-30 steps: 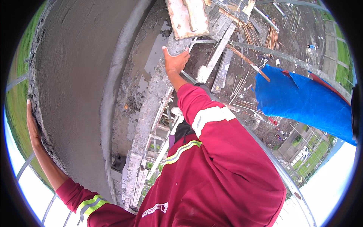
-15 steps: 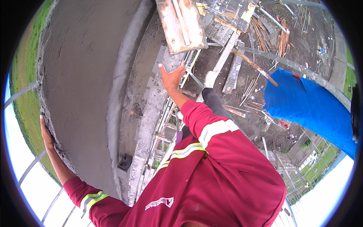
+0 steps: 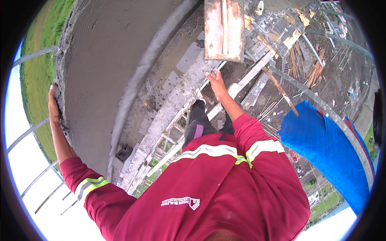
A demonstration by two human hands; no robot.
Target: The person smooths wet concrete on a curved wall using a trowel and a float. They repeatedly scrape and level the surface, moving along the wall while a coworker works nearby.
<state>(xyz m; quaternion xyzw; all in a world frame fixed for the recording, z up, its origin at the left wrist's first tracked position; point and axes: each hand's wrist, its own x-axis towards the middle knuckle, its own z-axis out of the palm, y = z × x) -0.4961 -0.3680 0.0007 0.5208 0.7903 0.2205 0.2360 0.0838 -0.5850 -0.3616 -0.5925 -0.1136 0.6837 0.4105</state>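
Observation:
My left hand (image 3: pixel 53 106) rests along the rough outer edge of a broad band of wet grey concrete (image 3: pixel 100 72), its fingers stretched out and nothing in its grip. My right hand (image 3: pixel 217 85) hovers over the border of the concrete ledge (image 3: pixel 169 104), with thumb and fingers apart and empty. Just beyond it lies a worn rectangular board (image 3: pixel 215 32) with a wooden batten (image 3: pixel 224 28) fixed along it. Whether that hand touches the ledge I cannot tell. My feet stand on narrow planks below.
A raised grey curb (image 3: pixel 138 76) edges the concrete. Scaffold planks (image 3: pixel 251 76) and metal tubes (image 3: pixel 321 96) cross above a muddy, littered ground far below. On the right hangs a blue tarp (image 3: pixel 321 140). A tiled platform (image 3: pixel 277 28) stands beyond the board.
My body and view have turned, and both feet on the planks now show. The right hand has shifted right and slightly down in view. My left hand stays on the concrete's outer edge.

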